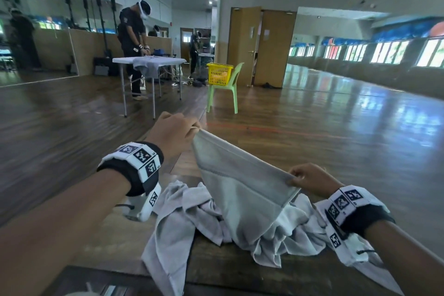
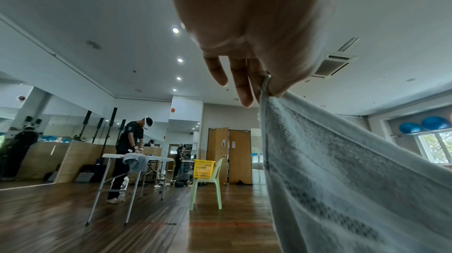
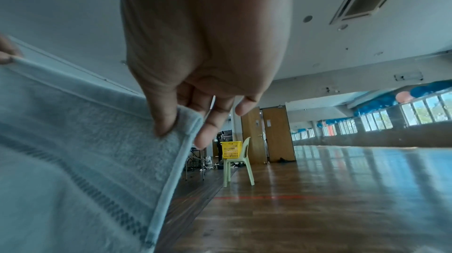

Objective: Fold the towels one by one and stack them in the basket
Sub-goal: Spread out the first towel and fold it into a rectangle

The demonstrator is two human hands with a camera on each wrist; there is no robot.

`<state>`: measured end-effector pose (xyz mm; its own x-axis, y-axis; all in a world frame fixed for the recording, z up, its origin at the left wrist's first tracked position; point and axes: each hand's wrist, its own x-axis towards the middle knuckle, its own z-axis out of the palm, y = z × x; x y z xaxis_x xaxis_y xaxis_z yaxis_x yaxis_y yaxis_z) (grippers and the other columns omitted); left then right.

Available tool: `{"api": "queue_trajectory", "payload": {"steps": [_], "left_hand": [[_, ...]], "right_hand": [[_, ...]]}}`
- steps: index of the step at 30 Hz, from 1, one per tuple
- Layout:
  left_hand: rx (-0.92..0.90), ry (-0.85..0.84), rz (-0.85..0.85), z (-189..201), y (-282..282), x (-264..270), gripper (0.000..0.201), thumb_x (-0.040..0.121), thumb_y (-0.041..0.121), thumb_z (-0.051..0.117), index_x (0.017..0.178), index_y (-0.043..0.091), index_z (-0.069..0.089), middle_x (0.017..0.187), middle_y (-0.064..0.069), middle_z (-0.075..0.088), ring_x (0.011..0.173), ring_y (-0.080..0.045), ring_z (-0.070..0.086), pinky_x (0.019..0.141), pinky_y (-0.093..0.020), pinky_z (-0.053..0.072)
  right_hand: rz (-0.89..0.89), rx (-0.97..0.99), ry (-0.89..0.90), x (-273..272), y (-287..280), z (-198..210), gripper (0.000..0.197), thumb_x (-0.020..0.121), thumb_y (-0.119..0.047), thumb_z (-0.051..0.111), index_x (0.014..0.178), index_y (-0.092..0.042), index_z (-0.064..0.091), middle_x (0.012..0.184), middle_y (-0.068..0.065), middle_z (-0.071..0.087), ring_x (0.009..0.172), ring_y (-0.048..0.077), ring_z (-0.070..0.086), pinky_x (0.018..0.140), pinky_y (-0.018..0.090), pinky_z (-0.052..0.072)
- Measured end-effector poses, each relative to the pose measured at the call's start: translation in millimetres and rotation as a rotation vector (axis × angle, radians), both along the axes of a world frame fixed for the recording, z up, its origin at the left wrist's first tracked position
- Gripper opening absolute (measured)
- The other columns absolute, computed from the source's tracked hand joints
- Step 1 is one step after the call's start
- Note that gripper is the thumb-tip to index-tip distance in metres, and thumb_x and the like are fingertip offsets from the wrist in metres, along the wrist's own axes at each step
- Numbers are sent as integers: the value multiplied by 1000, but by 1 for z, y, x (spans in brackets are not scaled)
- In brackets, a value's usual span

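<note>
I cannot see the lower part of the towel (image 1: 242, 197) I hold; it sinks into the pile of towels (image 1: 283, 230) at 6 o'clock. The pile runs off the bottom edge. The yellow basket (image 1: 219, 74) at 12 o'clock is too far and small to tell what the orange thing inside is. My left hand (image 1: 171, 133) hides its own fingertips.

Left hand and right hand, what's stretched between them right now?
The head view shows the left hand and right hand each pinching a corner of one grey towel; its top edge spans the gap.
</note>
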<state>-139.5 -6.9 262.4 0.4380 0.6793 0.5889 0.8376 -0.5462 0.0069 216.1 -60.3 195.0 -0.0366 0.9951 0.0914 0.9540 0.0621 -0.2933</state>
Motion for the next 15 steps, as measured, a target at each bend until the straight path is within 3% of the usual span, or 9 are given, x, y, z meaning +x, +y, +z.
{"api": "queue_trajectory", "payload": {"steps": [5,11,13,15], "left_hand": [[-16,81,70,18,7,-18,19,95,23,41,92,24,60,59,11,53,58,-10,48,95,-34,32],[149,42,91,92,12,-25,19,94,22,40,90,23,59,72,9,60,65,-12,52,91,-34,32],[236,12,87,123,8,-23,18,93,21,41,90,20,58,71,8,56,64,-14,49,85,-34,33],[286,-16,85,151,4,-23,17,93,20,42,90,17,59,71,4,58,63,-15,50,78,-33,34]], "right_hand": [[-8,196,-116,10,6,50,15,88,-35,60,96,-32,73,95,-10,70,95,10,58,92,34,30],[-42,628,-172,7,10,150,14,90,-27,59,95,-22,70,93,-6,70,90,18,61,89,35,23],[-59,768,-211,8,8,184,11,88,-27,61,94,-23,69,91,-6,71,85,21,64,94,42,33],[-70,841,-245,9,3,215,9,85,-28,63,92,-22,67,87,-3,72,78,22,65,87,50,43]]}}
